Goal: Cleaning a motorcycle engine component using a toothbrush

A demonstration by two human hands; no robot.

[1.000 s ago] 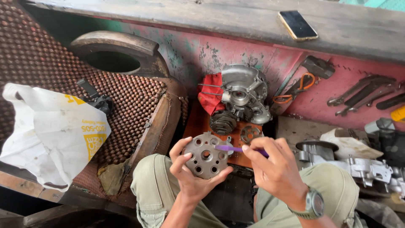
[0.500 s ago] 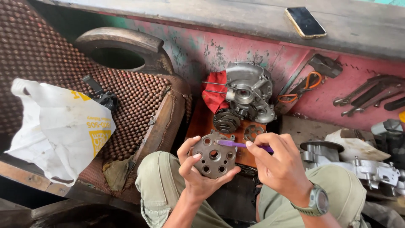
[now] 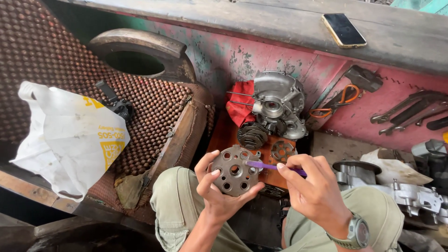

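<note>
- A person sits with knees apart, the left hand [image 3: 219, 193] cupping a round grey metal disc [image 3: 234, 170] pierced with holes, fingers curled tight around its rim and the disc held upright above the lap.
- The right hand [image 3: 315, 191], a watch [image 3: 357, 232] on its wrist, pinches a purple brush [image 3: 273, 166] between thumb and fingertips; the brush tip rests on the disc's right edge.
- Just beyond the hands, on a brown board [image 3: 224, 135], lie a ribbed dark gear [image 3: 252, 135] and a smaller perforated plate [image 3: 283, 150].
- Behind them an engine casing [image 3: 277, 105] stands against a red wall, with a red rag [image 3: 240, 105] touching its left side.
- To the right, more grey castings [image 3: 410, 196] sit near the knee.
- To the left, a white plastic bag [image 3: 70, 135] lies on a beaded seat cover [image 3: 154, 107].
- Orange-handled pliers [image 3: 336, 100] and wrenches [image 3: 413, 112] lean along the wall.
- Farthest off, a phone [image 3: 343, 30] lies face up on the grey ledge [image 3: 261, 18] above.
</note>
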